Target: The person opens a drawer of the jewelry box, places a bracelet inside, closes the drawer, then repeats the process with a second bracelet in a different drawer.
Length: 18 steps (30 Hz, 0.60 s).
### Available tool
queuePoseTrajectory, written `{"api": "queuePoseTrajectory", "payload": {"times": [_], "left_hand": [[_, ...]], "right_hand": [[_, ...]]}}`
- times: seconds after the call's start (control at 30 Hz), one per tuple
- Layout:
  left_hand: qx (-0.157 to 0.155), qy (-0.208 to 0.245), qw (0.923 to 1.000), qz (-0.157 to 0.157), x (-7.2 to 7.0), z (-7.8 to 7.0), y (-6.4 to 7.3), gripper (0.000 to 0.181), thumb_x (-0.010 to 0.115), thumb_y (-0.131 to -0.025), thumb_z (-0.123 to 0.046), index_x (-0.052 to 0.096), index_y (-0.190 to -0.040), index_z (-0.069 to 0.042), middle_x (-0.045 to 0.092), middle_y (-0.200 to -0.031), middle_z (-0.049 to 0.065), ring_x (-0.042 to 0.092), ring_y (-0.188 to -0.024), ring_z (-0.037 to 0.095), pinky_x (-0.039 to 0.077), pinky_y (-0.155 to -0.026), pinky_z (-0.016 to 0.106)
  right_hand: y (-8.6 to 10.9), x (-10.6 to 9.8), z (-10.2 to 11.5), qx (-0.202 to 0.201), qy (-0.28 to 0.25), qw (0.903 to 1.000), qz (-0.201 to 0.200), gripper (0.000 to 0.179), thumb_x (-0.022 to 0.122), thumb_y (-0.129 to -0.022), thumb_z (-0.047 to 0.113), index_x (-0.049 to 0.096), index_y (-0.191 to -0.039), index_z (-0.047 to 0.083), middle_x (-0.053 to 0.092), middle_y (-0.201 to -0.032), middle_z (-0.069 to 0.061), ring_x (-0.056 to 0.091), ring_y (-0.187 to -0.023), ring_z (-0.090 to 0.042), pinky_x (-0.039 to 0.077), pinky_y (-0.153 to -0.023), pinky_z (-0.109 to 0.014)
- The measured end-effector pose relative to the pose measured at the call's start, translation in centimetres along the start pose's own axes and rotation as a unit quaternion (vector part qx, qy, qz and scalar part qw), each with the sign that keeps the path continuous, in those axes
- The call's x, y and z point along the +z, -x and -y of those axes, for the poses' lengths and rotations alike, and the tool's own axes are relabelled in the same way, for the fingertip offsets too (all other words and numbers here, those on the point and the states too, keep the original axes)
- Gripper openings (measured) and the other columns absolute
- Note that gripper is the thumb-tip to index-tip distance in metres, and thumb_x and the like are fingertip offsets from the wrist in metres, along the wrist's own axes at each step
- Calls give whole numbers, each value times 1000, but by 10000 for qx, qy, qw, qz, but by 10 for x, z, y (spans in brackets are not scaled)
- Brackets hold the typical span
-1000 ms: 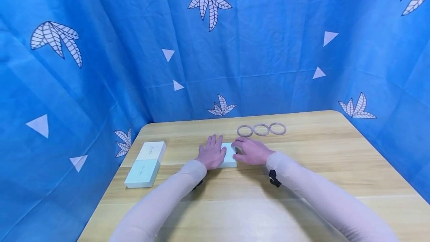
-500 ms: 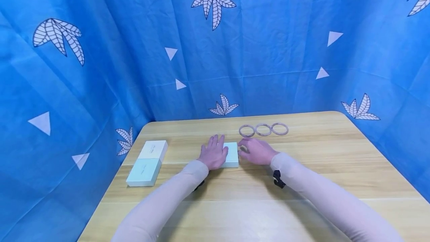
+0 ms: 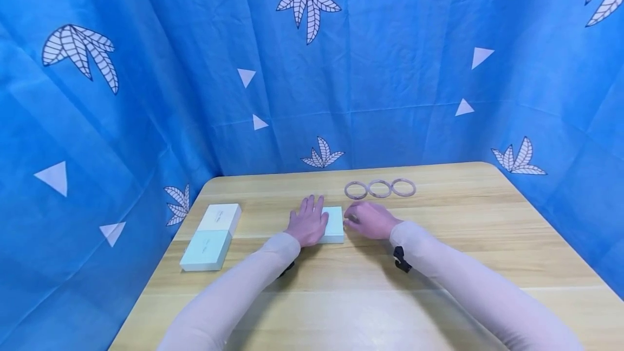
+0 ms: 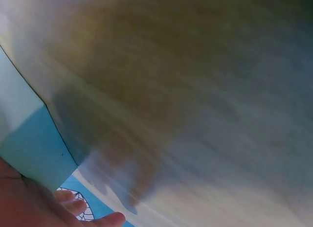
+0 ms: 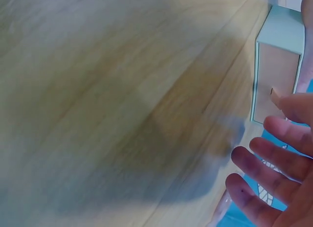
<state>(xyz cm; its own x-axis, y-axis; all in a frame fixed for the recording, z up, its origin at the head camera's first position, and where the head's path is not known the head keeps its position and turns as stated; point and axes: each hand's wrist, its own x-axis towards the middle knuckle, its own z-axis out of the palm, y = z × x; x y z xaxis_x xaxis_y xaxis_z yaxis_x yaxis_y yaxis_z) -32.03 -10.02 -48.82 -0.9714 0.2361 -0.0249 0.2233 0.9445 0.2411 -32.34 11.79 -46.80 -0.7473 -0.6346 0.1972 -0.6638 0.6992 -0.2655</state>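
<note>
A small pale green box [image 3: 333,225] lies near the middle of the wooden table. My left hand [image 3: 306,225] rests flat on its left part, fingers straight and slightly spread. Box and hand also show at the left edge of the left wrist view. At the box's right end is my right hand [image 3: 371,220], fingers bent. In the right wrist view a small tab [image 5: 276,97] sticks out of the box's beige end face [image 5: 276,73], with thumb and forefinger right at it; I cannot tell whether they pinch it. The other fingers [image 5: 264,173] are loosely bent and spread.
Three thin purplish rings, bangle-like, stand in a row behind the right hand: left ring [image 3: 356,190], middle ring [image 3: 379,188], right ring [image 3: 403,187]. At the table's left lie a white box [image 3: 220,216] and a pale green box [image 3: 207,249], end to end. A blue curtain [image 3: 390,69] surrounds the table.
My right hand has drawn back slightly to the right, from over the box's right end to just beside it. The left hand keeps its place on the box.
</note>
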Motion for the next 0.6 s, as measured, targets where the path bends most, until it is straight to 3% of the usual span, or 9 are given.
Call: {"api": "queuePoseTrajectory", "payload": {"times": [0.13, 0.6], "left_hand": [[-13, -6, 10000, 7, 0, 1, -1, 62, 18, -107, -45, 14, -163, -19, 11, -169, 16, 11, -156, 37, 19, -116, 69], [-85, 49, 9999, 118, -2, 1, -3, 63, 19, -107, -48, 15, -163, -21, 10, -169, 16, 9, -156, 37, 19, -117, 69]], "right_hand": [[-2, 1, 1, -111, 35, 9999, 10, 13, 67, -96, 22, 76, -102, 15, 74, -105, -3, 70, -90, -15, 58, -82, -35], [-6, 1, 2, -149, 107, 9998, 69, 7, 68, -95, 22, 74, -92, 21, 75, -104, 3, 70, -92, -13, 57, -83, -34]]}}
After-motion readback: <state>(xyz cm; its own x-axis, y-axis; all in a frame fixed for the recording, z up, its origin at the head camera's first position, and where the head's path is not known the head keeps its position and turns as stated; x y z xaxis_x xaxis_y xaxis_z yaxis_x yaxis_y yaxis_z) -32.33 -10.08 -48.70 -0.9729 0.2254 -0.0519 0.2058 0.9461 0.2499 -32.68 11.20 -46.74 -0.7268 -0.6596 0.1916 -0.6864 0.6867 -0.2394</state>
